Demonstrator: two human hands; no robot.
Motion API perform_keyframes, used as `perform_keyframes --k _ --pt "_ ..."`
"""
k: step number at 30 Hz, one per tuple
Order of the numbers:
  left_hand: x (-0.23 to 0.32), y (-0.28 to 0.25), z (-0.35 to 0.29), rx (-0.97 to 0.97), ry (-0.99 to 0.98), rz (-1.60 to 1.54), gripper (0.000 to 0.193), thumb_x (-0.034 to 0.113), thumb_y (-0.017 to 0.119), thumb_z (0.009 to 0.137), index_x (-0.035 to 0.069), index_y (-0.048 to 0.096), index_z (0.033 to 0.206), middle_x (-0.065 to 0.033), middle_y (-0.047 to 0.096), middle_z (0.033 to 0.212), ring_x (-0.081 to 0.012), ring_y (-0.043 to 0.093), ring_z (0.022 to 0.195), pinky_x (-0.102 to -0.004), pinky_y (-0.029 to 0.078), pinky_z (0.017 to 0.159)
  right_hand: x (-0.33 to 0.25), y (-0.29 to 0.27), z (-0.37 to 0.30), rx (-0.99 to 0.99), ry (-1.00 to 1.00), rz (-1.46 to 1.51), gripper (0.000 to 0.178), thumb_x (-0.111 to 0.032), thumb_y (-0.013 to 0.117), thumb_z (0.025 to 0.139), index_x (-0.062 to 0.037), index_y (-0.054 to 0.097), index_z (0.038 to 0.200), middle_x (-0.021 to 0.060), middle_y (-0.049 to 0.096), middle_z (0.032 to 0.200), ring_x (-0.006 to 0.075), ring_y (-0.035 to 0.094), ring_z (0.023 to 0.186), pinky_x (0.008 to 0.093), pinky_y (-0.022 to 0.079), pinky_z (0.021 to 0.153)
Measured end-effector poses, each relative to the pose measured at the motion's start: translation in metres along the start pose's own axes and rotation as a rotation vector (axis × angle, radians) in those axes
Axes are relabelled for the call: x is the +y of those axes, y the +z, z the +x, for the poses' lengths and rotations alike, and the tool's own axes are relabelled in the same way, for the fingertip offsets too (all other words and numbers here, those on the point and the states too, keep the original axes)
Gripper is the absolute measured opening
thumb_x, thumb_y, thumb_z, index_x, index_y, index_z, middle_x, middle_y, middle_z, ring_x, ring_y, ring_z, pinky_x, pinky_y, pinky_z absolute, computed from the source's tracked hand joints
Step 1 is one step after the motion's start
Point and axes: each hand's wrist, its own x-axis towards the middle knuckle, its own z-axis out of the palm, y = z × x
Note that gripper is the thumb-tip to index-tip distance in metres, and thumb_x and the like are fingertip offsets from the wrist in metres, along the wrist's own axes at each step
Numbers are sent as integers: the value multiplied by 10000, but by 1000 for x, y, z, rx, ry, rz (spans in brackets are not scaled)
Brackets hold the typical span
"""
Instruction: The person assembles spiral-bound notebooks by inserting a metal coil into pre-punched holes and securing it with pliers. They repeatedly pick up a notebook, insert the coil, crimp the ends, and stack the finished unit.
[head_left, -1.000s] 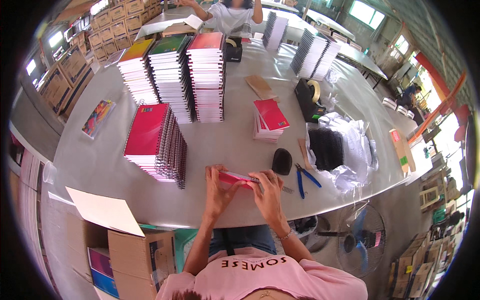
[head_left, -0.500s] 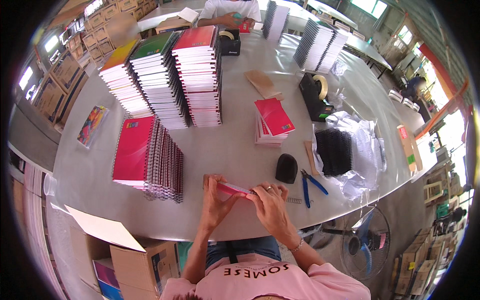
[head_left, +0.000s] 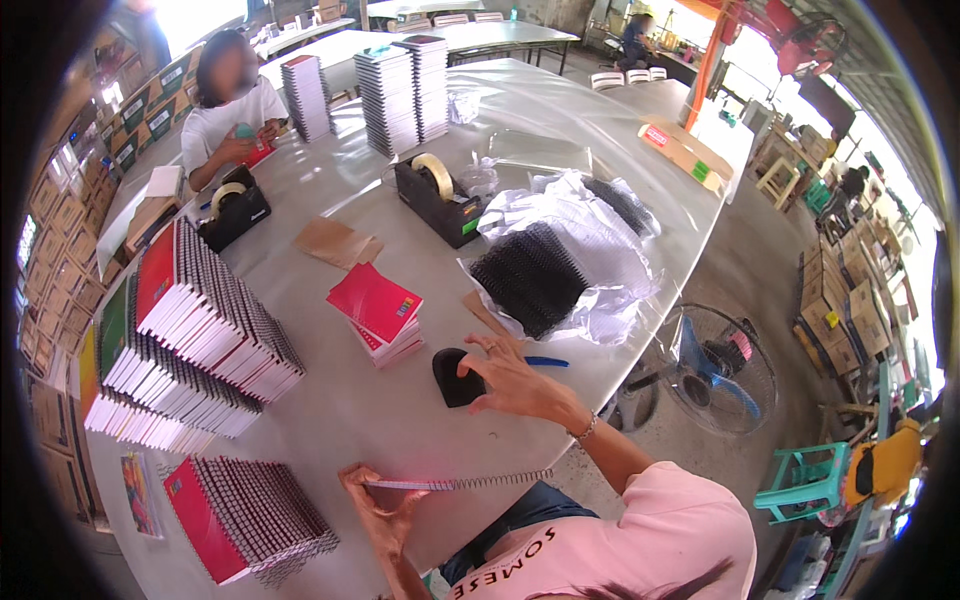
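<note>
My left hand (head_left: 380, 512) grips a thin notebook (head_left: 396, 485) edge-on near the table's front edge. A wire coil (head_left: 500, 480) runs along its edge and sticks out well past it to the right. My right hand (head_left: 515, 378) is off the notebook, its fingers spread and bent over the tabletop. Beside its fingertips lies a black rounded object (head_left: 456, 378); whether they touch is unclear. Under that hand are the blue-handled pliers (head_left: 547, 361), mostly hidden, with one handle showing. A small loose bit of wire (head_left: 493, 435) lies on the table.
Spiral notebook stacks (head_left: 215, 310) stand at left, with a red-covered pile (head_left: 250, 515) nearer. Further in are red booklets (head_left: 378, 305), a tape dispenser (head_left: 437, 200) and black coils (head_left: 530, 280) on crumpled paper. A co-worker (head_left: 235, 110) sits across; a fan (head_left: 715, 370) stands beyond the right edge.
The view has swung to the right. My right hand has let go of the notebook and moved over the pliers; my left hand still holds the notebook, its coil end now exposed.
</note>
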Motion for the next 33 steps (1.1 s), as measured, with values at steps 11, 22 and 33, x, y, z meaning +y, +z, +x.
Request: perform_keyframes --k 11,22,33 --pt "-4 5 -2 45 -15 -80 959 464 930 571 115 355 1255 -22 345 1037 -183 385 952 -321 352 892 11 16 9 -66 -193 122 448 -164 775 760 -71 511 1111 239 264 1549 401 256 1433 436 254 1164" --pt "-13 0 -10 62 -9 -91 1189 352 978 523 111 262 1441 -41 371 1084 -195 408 981 -349 395 897 -25 14 -29 -421 -124 734 619 -547 724 829 -45 660 1186 146 520 1341 271 459 1269 355 367 1052" --pt "-5 8 -12 23 -48 -116 1174 304 997 493 82 289 1403 -52 388 1144 -202 438 1035 -336 402 937 -37 8 -48 -341 39 715 639 -553 847 676 -42 730 1041 127 535 1295 256 480 1247 362 329 1080"
